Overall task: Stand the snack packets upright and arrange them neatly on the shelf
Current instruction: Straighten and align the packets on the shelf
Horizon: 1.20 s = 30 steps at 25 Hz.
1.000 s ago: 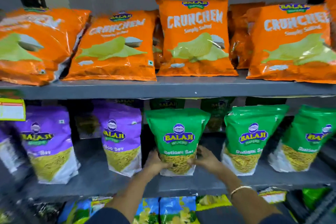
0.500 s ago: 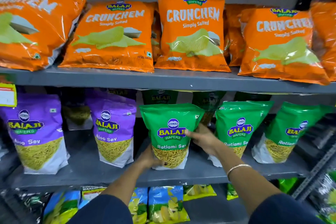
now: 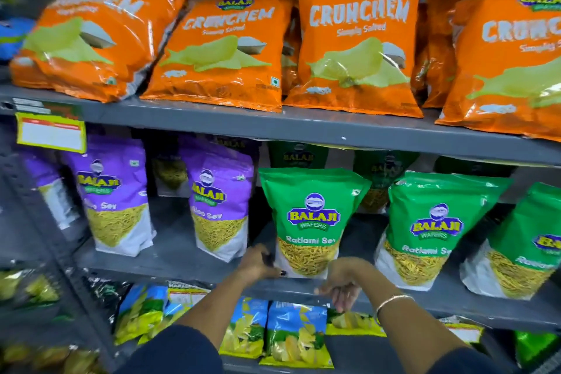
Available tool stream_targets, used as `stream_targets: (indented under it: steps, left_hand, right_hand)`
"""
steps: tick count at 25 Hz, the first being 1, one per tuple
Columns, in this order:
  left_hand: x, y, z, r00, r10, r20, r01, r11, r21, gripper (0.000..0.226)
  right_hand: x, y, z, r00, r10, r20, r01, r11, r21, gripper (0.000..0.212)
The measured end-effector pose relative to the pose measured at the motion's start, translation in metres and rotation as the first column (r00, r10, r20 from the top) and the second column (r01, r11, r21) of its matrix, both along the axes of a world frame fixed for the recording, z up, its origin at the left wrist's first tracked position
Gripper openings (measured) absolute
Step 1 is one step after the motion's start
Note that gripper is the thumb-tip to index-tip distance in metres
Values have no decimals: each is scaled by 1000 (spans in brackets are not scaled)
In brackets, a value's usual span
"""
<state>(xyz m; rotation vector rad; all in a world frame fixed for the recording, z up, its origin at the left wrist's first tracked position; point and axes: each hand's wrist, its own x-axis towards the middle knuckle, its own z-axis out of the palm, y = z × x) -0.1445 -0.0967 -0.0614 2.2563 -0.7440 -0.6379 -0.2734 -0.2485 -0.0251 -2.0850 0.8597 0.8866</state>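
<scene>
A green Ratlami Sev packet (image 3: pixel 312 215) stands upright at the front of the grey middle shelf (image 3: pixel 182 258). My left hand (image 3: pixel 258 267) pinches its lower left corner. My right hand (image 3: pixel 343 282) hangs just below the packet's lower right corner, over the shelf's front edge, with its fingers loosely curled downward and nothing in them. Two more green packets (image 3: pixel 437 228) (image 3: pixel 528 252) stand to the right. Two purple Aloo Sev packets (image 3: pixel 115 197) (image 3: pixel 218 206) stand to the left. More green and purple packets sit behind them in shadow.
Orange Crunchem bags (image 3: pixel 355 39) lean along the upper shelf; the leftmost ones (image 3: pixel 91 39) slump sideways. Blue and yellow packets (image 3: pixel 291 334) fill the shelf below. A yellow price tag (image 3: pixel 50 135) hangs from the upper shelf's edge at the left.
My right hand has come off the green packet's right side and dropped to the shelf's front edge. My left hand stays at the lower left corner. The view has shifted right.
</scene>
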Motion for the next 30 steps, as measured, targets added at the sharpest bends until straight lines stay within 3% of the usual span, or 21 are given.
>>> stream_targets:
  steps: [1, 2, 4, 5, 7, 9, 10, 12, 16, 18, 19, 20, 21, 22, 23, 24, 25, 26, 28, 30]
  left_hand:
    - [8, 16, 4, 997, 43, 59, -46, 998, 52, 25]
    - [18, 33, 6, 990, 96, 100, -108, 986, 129, 33]
    - [47, 72, 17, 971, 209, 114, -226, 960, 164, 31]
    - [68, 87, 14, 957, 260, 130, -279, 947, 159, 27]
    - [109, 109, 14, 950, 299, 93, -296, 954, -42, 33]
    - [134, 108, 22, 974, 177, -140, -215, 916, -340, 71]
    - [140, 107, 27, 975, 110, -195, -180, 902, -393, 88]
    - [147, 105, 30, 976, 47, -214, -129, 912, -388, 97]
    - [148, 128, 23, 989, 99, -111, -129, 946, -298, 102]
    - [145, 136, 22, 975, 63, -212, -143, 911, -387, 102]
    - [143, 137, 22, 970, 53, -238, -150, 899, -411, 105]
    - [142, 137, 22, 970, 64, -233, -157, 900, -406, 108]
    - [141, 137, 20, 972, 66, -225, -156, 897, -413, 109]
    - [140, 139, 19, 974, 78, -212, -161, 898, -410, 109]
    - [139, 139, 18, 974, 91, -210, -171, 897, -407, 107]
    - [139, 140, 16, 972, 107, -210, -184, 900, -394, 102]
    - [136, 141, 17, 971, 109, -214, -189, 897, -401, 99]
    - [135, 141, 15, 968, 112, -225, -199, 889, -412, 100]
    - [133, 138, 14, 960, 124, -252, -223, 883, -414, 112]
    - [132, 135, 15, 958, 143, -250, -233, 895, -380, 111]
  right_hand:
    - [11, 17, 4, 998, 49, -28, -47, 997, 66, 32]
    - [23, 35, 10, 996, 83, 26, -85, 993, 80, 29]
    - [68, 62, 0, 953, 67, 296, -69, 998, -5, 21]
    - [85, 75, -4, 879, 20, 476, -12, 1000, -20, 19]
    - [121, 93, -10, 662, -260, 703, 175, 966, 192, 47]
    - [141, 99, -6, 481, -487, 729, 175, 868, 464, 57]
    - [146, 103, -5, 446, -531, 720, 162, 840, 519, 60]
    - [156, 108, -8, 409, -547, 730, 177, 833, 525, 64]
    - [151, 139, 6, 392, -519, 759, 135, 849, 511, 78]
    - [156, 152, 38, 158, -556, 816, 202, 827, 524, 92]
    - [161, 154, 59, 11, -478, 878, 327, 832, 448, 87]
    - [163, 158, 87, -40, -300, 953, 501, 819, 279, 77]
    - [164, 161, 114, 62, -53, 997, 637, 771, 1, 64]
    - [166, 164, 137, 290, 158, 944, 635, 706, -313, 55]
    - [168, 167, 155, 505, 286, 814, 511, 660, -550, 51]
    - [171, 169, 166, 661, 336, 671, 348, 654, -671, 49]
    - [174, 170, 171, 744, 346, 571, 223, 677, -701, 45]
    - [175, 170, 172, 766, 347, 541, 176, 696, -696, 41]
    - [172, 172, 165, 697, 368, 615, 266, 664, -699, 33]
    - [162, 174, 143, 505, 525, 685, 495, 473, -729, 26]
